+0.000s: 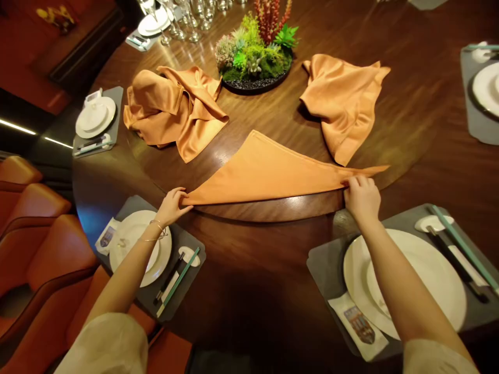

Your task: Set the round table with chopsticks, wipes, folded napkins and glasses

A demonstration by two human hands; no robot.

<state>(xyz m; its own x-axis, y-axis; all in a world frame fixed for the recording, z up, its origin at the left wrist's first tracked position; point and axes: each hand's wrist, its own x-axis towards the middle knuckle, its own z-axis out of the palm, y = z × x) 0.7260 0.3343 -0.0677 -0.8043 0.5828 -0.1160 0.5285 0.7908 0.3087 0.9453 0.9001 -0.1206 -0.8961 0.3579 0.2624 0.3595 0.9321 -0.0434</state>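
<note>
Orange satin napkin (265, 174) stretches between the left hand (171, 206) and right hand (362, 197).

1. The person's left hand (171, 206) and right hand (362, 198) cover parts of the folded orange satin napkin (265, 174), hiding its left corner and part of its lower edge.
2. The top edge of the view cuts off the clear stemmed glasses (191, 21).
3. The right edge cuts off the grey rectangular place mat (468, 67) and the round white plate (487, 88) on it.
4. The print on the white paper packet (359, 326) is too small to read.
5. The bottom edge cuts off the cream fabric sleeve (105, 345) on the left arm.
6. The dim yellow object (58, 15) at the top left is too blurred to name.
</note>
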